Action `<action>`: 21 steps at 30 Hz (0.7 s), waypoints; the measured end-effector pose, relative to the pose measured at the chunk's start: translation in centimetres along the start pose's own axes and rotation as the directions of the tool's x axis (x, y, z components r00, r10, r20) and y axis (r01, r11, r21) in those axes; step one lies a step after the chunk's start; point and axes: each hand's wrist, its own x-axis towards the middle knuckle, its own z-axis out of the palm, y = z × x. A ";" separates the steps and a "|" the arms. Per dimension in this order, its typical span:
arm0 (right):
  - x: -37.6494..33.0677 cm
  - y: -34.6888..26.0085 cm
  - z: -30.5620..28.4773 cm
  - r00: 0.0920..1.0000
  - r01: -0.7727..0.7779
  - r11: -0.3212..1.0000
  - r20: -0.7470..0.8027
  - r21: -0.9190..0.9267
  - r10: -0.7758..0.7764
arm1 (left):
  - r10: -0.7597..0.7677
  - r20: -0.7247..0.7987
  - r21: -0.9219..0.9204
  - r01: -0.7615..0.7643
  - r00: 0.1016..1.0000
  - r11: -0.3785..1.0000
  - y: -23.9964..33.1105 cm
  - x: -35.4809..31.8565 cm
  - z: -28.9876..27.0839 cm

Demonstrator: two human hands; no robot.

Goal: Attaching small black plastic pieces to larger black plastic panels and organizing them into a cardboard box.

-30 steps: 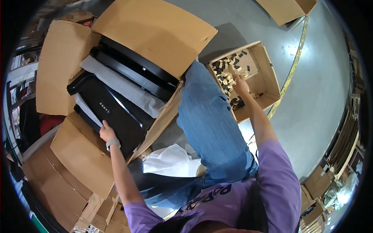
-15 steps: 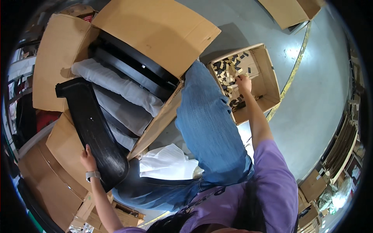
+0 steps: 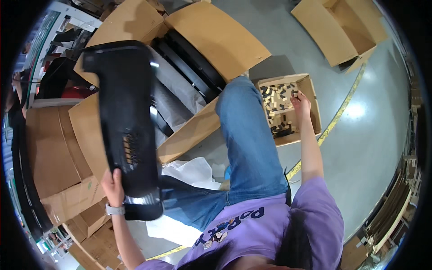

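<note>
My left hand (image 3: pixel 113 188) grips the lower left edge of a long, glossy black plastic panel (image 3: pixel 126 99). The panel is raised upright over my lap, with a slotted, vent-like patch towards its lower end. On the right, my right hand (image 3: pixel 302 107) is over a small cardboard box (image 3: pixel 315 101) with several loose black and tan blocks (image 3: pixel 280 95) in it. Its fingertips pinch one small dark-and-tan block (image 3: pixel 295 93). Behind the panel, a large open carton (image 3: pixel 216 36) holds more black panels (image 3: pixel 191 63), some wrapped in pale grey sheeting (image 3: pixel 180 99).
My bent knee (image 3: pixel 243 108) stands between the large carton and the small box. White wrapping sheet (image 3: pixel 191 173) lies by my lap. Another open carton (image 3: pixel 333 36) sits at the far right, near a yellow floor line (image 3: pixel 344 101). A brown carton (image 3: pixel 58 148) stands at left.
My left hand has lifted the black panel and turned it so a slotted face shows. My right hand has come up from among the blocks with a small block between its fingertips.
</note>
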 end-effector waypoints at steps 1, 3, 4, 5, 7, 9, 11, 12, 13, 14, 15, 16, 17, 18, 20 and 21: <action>-1.1 -1.9 0.3 1.000 0.025 1.000 0.012 0.003 -0.025 | 0.082 0.012 -0.029 -0.081 0.997 0.996 1.2 -1.5 0.8; -3.8 -5.7 0.9 0.973 -0.001 0.972 0.225 0.236 -0.054 | 0.153 0.090 -0.017 -0.152 0.984 0.988 3.1 -3.8 2.2; -6.4 -7.9 2.2 0.972 0.003 0.960 0.226 0.282 -0.070 | 0.203 0.183 0.015 -0.209 0.962 0.978 3.7 -4.6 2.6; -8.4 -10.2 2.2 0.969 0.036 0.957 0.225 0.286 -0.103 | 0.258 0.282 0.031 -0.278 0.924 0.960 4.0 -4.9 3.4; -12.0 -13.7 2.1 0.950 0.064 0.905 0.253 0.421 -0.185 | 0.306 0.294 0.001 -0.320 0.906 0.947 3.8 -5.0 4.6; -15.9 -15.7 3.4 0.933 0.078 0.884 0.278 0.462 -0.228 | 0.350 0.303 -0.030 -0.358 0.887 0.933 3.6 -4.7 6.0; -19.6 -16.5 5.0 0.890 -0.001 0.884 0.403 0.468 -0.212 | 0.391 0.206 0.020 -0.403 0.897 0.915 4.1 -4.5 6.5; -21.2 -16.6 6.2 0.880 0.007 0.888 0.419 0.461 -0.225 | 0.401 0.202 0.061 -0.420 0.893 0.905 4.8 -4.4 6.8; -22.7 -16.3 7.5 0.868 -0.012 0.893 0.448 0.451 -0.215 | 0.401 0.195 0.113 -0.427 0.895 0.897 5.7 -4.3 6.8; -24.0 -15.9 8.8 0.809 -0.077 0.906 0.557 0.416 -0.187 | 0.413 0.149 0.139 -0.433 0.898 0.891 6.0 -4.3 7.2; -25.1 -15.4 10.0 0.743 -0.130 0.918 0.650 0.375 -0.160 | 0.433 0.047 0.125 -0.436 0.900 0.891 7.9 -4.3 6.8; -26.0 -14.4 11.4 0.717 -0.172 0.918 0.685 0.358 -0.133 | 0.390 -0.031 0.038 -0.388 0.920 0.921 9.7 -4.6 6.0; -26.7 -13.6 12.6 0.704 -0.180 0.922 0.699 0.344 -0.123 | 0.341 -0.103 -0.055 -0.347 0.935 0.936 11.6 -5.0 4.7; -27.4 -13.0 13.4 0.636 -0.216 0.933 0.767 0.288 -0.089 | 0.307 -0.173 -0.263 -0.344 0.936 0.901 14.3 -6.2 2.0; -29.6 -11.8 15.4 0.551 -0.262 0.943 0.834 0.207 -0.030 | 0.210 -0.447 -0.624 -0.471 0.869 0.623 15.2 -10.4 -1.0; -30.8 -11.0 16.7 0.498 -0.267 0.952 0.867 0.152 0.001 | 0.249 -0.712 -0.644 -0.752 0.657 0.141 12.0 -13.3 -0.7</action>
